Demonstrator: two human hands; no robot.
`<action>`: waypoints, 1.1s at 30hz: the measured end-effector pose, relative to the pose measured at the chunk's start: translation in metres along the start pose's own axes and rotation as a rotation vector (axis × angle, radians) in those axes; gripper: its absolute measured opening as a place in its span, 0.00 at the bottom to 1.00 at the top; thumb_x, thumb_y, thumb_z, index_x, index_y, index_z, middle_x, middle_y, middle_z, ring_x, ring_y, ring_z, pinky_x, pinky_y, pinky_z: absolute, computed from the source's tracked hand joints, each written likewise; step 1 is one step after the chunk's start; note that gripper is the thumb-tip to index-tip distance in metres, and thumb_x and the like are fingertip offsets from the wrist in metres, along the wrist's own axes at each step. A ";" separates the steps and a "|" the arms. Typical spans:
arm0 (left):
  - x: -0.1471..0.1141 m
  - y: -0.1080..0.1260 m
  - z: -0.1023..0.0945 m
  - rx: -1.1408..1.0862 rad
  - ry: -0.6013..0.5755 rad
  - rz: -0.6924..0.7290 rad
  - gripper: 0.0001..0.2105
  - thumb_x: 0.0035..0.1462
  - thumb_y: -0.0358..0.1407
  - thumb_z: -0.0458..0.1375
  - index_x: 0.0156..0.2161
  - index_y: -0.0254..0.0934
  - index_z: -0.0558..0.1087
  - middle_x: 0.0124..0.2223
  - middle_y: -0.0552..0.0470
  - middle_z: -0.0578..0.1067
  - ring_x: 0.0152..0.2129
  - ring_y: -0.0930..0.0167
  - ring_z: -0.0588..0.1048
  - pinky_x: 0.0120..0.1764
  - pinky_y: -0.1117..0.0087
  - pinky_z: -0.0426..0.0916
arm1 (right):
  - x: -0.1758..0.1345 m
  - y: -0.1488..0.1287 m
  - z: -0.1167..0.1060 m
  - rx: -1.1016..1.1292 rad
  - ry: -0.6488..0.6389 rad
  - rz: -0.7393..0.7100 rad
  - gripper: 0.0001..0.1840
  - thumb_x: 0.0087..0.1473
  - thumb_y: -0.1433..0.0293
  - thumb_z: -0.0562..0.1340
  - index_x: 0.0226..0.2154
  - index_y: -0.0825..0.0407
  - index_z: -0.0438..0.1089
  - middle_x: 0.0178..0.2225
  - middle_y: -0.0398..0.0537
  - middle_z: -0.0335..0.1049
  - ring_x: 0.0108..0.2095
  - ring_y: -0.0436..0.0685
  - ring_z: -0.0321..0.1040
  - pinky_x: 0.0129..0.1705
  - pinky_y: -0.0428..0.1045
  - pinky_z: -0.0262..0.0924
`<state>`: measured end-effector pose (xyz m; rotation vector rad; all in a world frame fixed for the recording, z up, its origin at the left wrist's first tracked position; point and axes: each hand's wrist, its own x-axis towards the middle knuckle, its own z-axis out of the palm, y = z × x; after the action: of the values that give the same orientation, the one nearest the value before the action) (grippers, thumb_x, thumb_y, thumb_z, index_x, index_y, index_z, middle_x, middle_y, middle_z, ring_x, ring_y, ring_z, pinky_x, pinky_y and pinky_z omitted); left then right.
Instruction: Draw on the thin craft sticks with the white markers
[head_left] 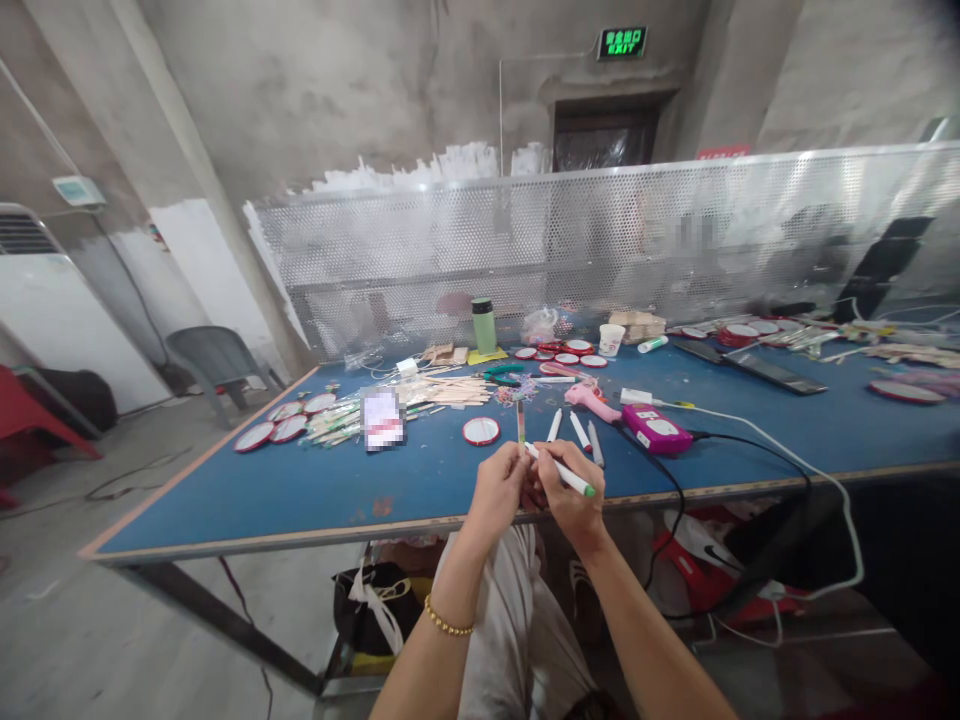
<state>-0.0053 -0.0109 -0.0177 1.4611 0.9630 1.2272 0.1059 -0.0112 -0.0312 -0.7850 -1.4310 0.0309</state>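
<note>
At the near table edge my left hand [499, 482] is closed on a flat wooden stick [520, 420] that points away from me and shows coloured bands. My right hand [571, 490] grips a white marker with a green end [574, 479], its tip against or very close to the stick near my left fingers. Just beyond my right hand lie a white marker [555, 425], a second marker with a dark red part [580, 432] and a grey-white one [595, 443]. A round red-rimmed white disc [481, 431] is left of the stick.
On the blue table [300, 505] are a pile of wooden sticks [461, 390], teal-handled pliers [502, 375], a green bottle [484, 326] and a paper cup [610, 340]. A pink glue gun [592, 400] and a magenta box with cables [657, 430] lie right. A perforated metal screen [435, 260] stands behind.
</note>
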 end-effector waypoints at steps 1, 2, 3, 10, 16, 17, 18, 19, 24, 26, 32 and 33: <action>0.000 0.000 0.000 0.004 0.004 0.002 0.17 0.53 0.51 0.55 0.27 0.38 0.63 0.19 0.59 0.68 0.12 0.74 0.69 0.16 0.75 0.64 | 0.001 -0.001 0.000 0.001 -0.006 -0.008 0.09 0.59 0.72 0.57 0.29 0.52 0.71 0.24 0.43 0.73 0.21 0.49 0.69 0.26 0.44 0.65; 0.000 -0.001 0.000 0.008 0.008 0.004 0.18 0.53 0.51 0.56 0.27 0.38 0.62 0.18 0.59 0.68 0.12 0.74 0.69 0.15 0.75 0.63 | 0.001 -0.001 0.000 0.002 -0.011 -0.015 0.09 0.59 0.72 0.57 0.30 0.51 0.71 0.24 0.43 0.74 0.21 0.49 0.69 0.26 0.44 0.65; 0.000 -0.001 0.000 0.012 0.010 0.006 0.18 0.53 0.51 0.56 0.27 0.38 0.62 0.18 0.59 0.68 0.12 0.75 0.68 0.15 0.75 0.63 | 0.001 -0.002 0.000 0.001 -0.014 -0.019 0.09 0.59 0.72 0.57 0.30 0.51 0.71 0.25 0.43 0.74 0.22 0.49 0.70 0.27 0.44 0.66; 0.000 -0.001 -0.001 0.014 0.006 0.019 0.18 0.54 0.52 0.55 0.28 0.38 0.63 0.19 0.60 0.67 0.12 0.75 0.69 0.16 0.75 0.65 | -0.001 0.002 0.002 -0.004 -0.005 0.001 0.09 0.59 0.72 0.57 0.30 0.52 0.70 0.24 0.43 0.73 0.22 0.49 0.70 0.28 0.45 0.66; 0.000 -0.001 0.000 -0.019 0.004 0.013 0.18 0.53 0.51 0.56 0.27 0.38 0.62 0.19 0.59 0.68 0.12 0.75 0.69 0.15 0.76 0.64 | 0.000 0.000 0.001 -0.021 0.015 -0.026 0.09 0.59 0.72 0.56 0.30 0.51 0.71 0.24 0.43 0.73 0.21 0.49 0.69 0.27 0.45 0.66; 0.000 -0.001 0.000 -0.021 0.007 0.012 0.18 0.53 0.51 0.56 0.27 0.38 0.62 0.18 0.59 0.68 0.12 0.75 0.68 0.15 0.76 0.63 | 0.000 -0.001 0.001 -0.025 0.008 -0.036 0.09 0.59 0.72 0.56 0.30 0.51 0.71 0.24 0.43 0.73 0.22 0.49 0.69 0.27 0.45 0.66; 0.000 -0.001 0.000 -0.022 0.009 0.010 0.18 0.53 0.51 0.56 0.27 0.38 0.62 0.18 0.59 0.68 0.11 0.75 0.68 0.15 0.76 0.63 | 0.001 -0.001 0.001 -0.028 -0.001 -0.043 0.09 0.59 0.72 0.56 0.30 0.51 0.71 0.25 0.43 0.74 0.22 0.49 0.70 0.28 0.45 0.66; 0.000 -0.001 0.000 -0.021 0.012 0.010 0.18 0.53 0.52 0.56 0.27 0.37 0.63 0.18 0.60 0.67 0.11 0.75 0.68 0.15 0.76 0.63 | 0.001 -0.002 0.001 -0.030 -0.010 -0.049 0.09 0.59 0.72 0.57 0.30 0.51 0.71 0.25 0.43 0.74 0.23 0.49 0.70 0.28 0.44 0.66; 0.000 0.000 -0.001 -0.015 0.011 0.006 0.18 0.53 0.52 0.56 0.29 0.37 0.64 0.18 0.59 0.68 0.12 0.74 0.68 0.15 0.75 0.64 | 0.000 0.001 0.002 -0.025 -0.011 -0.015 0.09 0.59 0.71 0.57 0.31 0.51 0.71 0.25 0.43 0.74 0.23 0.49 0.70 0.28 0.44 0.66; 0.001 -0.001 -0.001 -0.018 0.005 0.009 0.18 0.53 0.51 0.56 0.28 0.37 0.63 0.19 0.59 0.68 0.12 0.74 0.69 0.15 0.75 0.64 | -0.001 0.002 0.003 -0.025 0.020 0.000 0.08 0.59 0.71 0.57 0.31 0.51 0.70 0.25 0.43 0.74 0.22 0.49 0.70 0.27 0.45 0.66; 0.002 -0.003 -0.001 -0.021 0.009 0.022 0.18 0.54 0.52 0.55 0.27 0.37 0.63 0.18 0.59 0.67 0.11 0.76 0.66 0.15 0.75 0.63 | 0.001 -0.002 0.002 -0.015 0.003 -0.046 0.08 0.59 0.72 0.57 0.31 0.51 0.71 0.25 0.43 0.74 0.22 0.49 0.70 0.28 0.44 0.66; 0.002 -0.004 -0.001 -0.017 0.010 0.026 0.19 0.54 0.52 0.55 0.27 0.37 0.63 0.18 0.59 0.67 0.11 0.76 0.66 0.15 0.75 0.62 | 0.002 -0.003 0.002 -0.012 -0.002 -0.055 0.08 0.59 0.72 0.57 0.31 0.51 0.71 0.25 0.43 0.74 0.23 0.49 0.70 0.28 0.44 0.67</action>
<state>-0.0059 -0.0081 -0.0211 1.4599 0.9410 1.2603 0.1037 -0.0115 -0.0283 -0.7550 -1.4549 -0.0193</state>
